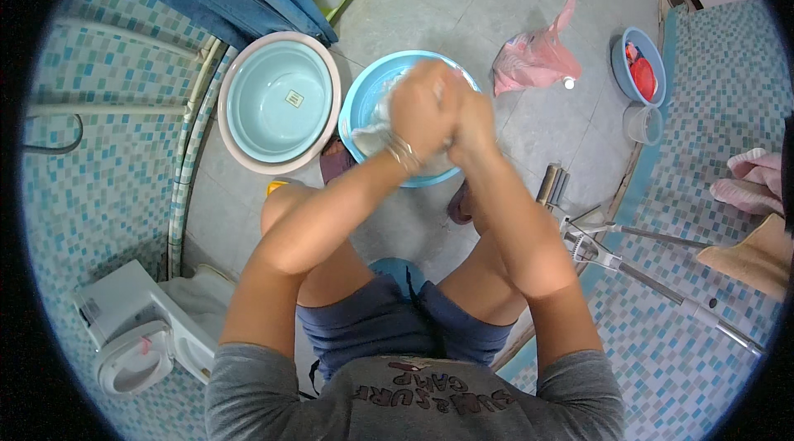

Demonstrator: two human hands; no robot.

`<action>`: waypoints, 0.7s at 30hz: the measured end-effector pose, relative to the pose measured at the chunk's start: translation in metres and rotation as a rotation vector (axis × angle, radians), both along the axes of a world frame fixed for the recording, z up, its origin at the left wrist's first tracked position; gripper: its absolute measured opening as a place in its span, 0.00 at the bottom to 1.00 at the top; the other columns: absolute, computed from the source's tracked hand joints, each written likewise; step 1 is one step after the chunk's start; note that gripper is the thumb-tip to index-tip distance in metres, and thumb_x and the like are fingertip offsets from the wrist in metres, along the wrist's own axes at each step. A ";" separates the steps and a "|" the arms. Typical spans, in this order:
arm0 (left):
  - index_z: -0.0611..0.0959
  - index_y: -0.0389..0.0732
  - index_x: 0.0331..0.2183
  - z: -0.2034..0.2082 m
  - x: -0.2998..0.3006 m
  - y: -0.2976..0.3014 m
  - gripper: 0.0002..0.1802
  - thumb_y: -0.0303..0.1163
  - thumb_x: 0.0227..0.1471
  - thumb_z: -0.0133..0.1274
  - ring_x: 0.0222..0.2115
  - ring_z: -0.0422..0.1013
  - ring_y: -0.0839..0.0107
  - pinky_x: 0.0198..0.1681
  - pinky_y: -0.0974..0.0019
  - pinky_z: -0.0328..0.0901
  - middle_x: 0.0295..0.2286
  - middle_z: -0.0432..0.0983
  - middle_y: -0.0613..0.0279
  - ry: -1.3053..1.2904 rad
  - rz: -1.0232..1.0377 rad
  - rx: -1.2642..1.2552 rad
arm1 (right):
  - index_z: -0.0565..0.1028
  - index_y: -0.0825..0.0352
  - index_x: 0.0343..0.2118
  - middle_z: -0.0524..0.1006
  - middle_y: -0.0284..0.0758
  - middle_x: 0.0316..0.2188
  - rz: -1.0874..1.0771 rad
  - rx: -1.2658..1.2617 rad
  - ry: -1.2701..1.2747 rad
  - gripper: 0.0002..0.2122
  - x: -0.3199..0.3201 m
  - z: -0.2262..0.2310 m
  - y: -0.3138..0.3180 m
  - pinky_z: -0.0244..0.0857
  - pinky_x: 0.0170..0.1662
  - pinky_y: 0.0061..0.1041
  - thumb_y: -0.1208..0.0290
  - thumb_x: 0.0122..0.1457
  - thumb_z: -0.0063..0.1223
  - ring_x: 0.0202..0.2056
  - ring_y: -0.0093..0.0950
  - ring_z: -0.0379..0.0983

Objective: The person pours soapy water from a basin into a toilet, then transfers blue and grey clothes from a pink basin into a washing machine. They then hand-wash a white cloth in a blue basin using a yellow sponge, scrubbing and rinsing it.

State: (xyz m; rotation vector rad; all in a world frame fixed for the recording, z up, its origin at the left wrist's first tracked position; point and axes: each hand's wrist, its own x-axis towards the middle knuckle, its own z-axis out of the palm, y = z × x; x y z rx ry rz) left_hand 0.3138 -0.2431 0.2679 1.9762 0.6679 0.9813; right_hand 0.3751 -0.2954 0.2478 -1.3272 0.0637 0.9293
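Over a light blue basin [351, 98] on the floor, my two hands are pressed together and smeared by motion. My left hand [419, 110] is closed, with a bracelet around its wrist. Against it, my right hand [474, 120] is closed too. A wet-looking white cloth [372, 141] spreads from beneath my left hand into the basin, and a bit of white shows between the hands. The fingers and most of the gripped cloth are hidden or blurred. My feet stand on either side of the basin's near edge.
Left of the basin, a pale blue basin [277, 122] sits inside a pink one [225, 114]. A pink plastic bag [533, 62] stands on the tiles to the right. Farther right are a blue tub [622, 77] with red items and a clear container [643, 125]. A mop [595, 252] leans near my right knee.
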 end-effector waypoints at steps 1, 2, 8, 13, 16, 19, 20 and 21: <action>0.72 0.34 0.19 -0.001 0.000 -0.010 0.13 0.32 0.49 0.47 0.18 0.66 0.54 0.22 0.61 0.60 0.17 0.68 0.46 -0.082 -0.051 0.074 | 0.72 0.72 0.28 0.71 0.34 0.23 -0.044 0.081 0.064 0.14 0.006 -0.003 0.000 0.58 0.25 0.25 0.63 0.55 0.42 0.24 0.22 0.63; 0.72 0.34 0.19 -0.003 0.001 -0.009 0.13 0.32 0.49 0.47 0.19 0.66 0.53 0.22 0.62 0.60 0.17 0.68 0.47 -0.102 -0.061 0.057 | 0.72 0.73 0.28 0.71 0.35 0.24 -0.061 0.133 0.043 0.15 0.006 -0.006 -0.001 0.58 0.26 0.26 0.63 0.55 0.42 0.24 0.22 0.63; 0.76 0.37 0.22 -0.004 0.002 0.012 0.09 0.32 0.46 0.47 0.23 0.69 0.52 0.25 0.57 0.63 0.23 0.71 0.49 0.066 -0.089 -0.086 | 0.72 0.73 0.26 0.70 0.36 0.22 -0.054 -0.049 -0.003 0.15 -0.011 0.022 0.003 0.58 0.25 0.25 0.62 0.56 0.44 0.24 0.23 0.64; 0.72 0.34 0.19 0.002 -0.001 0.002 0.11 0.30 0.47 0.48 0.16 0.62 0.58 0.21 0.63 0.58 0.17 0.66 0.48 -0.058 -0.045 -0.039 | 0.70 0.71 0.20 0.68 0.33 0.18 -0.019 0.024 -0.052 0.15 -0.009 0.024 0.004 0.53 0.20 0.24 0.62 0.55 0.45 0.18 0.20 0.58; 0.72 0.33 0.18 -0.004 0.001 0.012 0.11 0.28 0.46 0.48 0.16 0.62 0.58 0.21 0.64 0.58 0.17 0.66 0.48 0.045 0.014 -0.073 | 0.68 0.68 0.17 0.65 0.29 0.15 -0.006 -0.097 -0.022 0.14 -0.015 0.028 0.006 0.51 0.19 0.24 0.65 0.54 0.46 0.16 0.19 0.56; 0.72 0.33 0.18 0.009 -0.005 -0.020 0.13 0.32 0.48 0.47 0.16 0.61 0.58 0.21 0.63 0.58 0.15 0.65 0.47 -0.118 -0.164 0.035 | 0.69 0.68 0.18 0.66 0.29 0.16 0.049 -0.100 -0.131 0.14 0.016 0.021 0.001 0.51 0.19 0.25 0.64 0.54 0.45 0.17 0.18 0.56; 0.72 0.35 0.18 0.001 -0.002 -0.010 0.13 0.33 0.47 0.47 0.20 0.67 0.52 0.22 0.58 0.61 0.19 0.69 0.48 -0.107 -0.148 0.027 | 0.69 0.68 0.18 0.67 0.30 0.16 -0.026 0.089 -0.123 0.14 0.008 0.012 0.003 0.52 0.20 0.26 0.64 0.55 0.44 0.18 0.19 0.57; 0.72 0.35 0.18 0.000 0.000 0.003 0.12 0.32 0.46 0.48 0.20 0.67 0.52 0.22 0.58 0.61 0.19 0.69 0.49 -0.002 -0.086 -0.045 | 0.68 0.68 0.17 0.66 0.30 0.16 -0.029 0.007 -0.101 0.14 0.000 0.008 0.002 0.52 0.20 0.26 0.63 0.55 0.44 0.18 0.19 0.57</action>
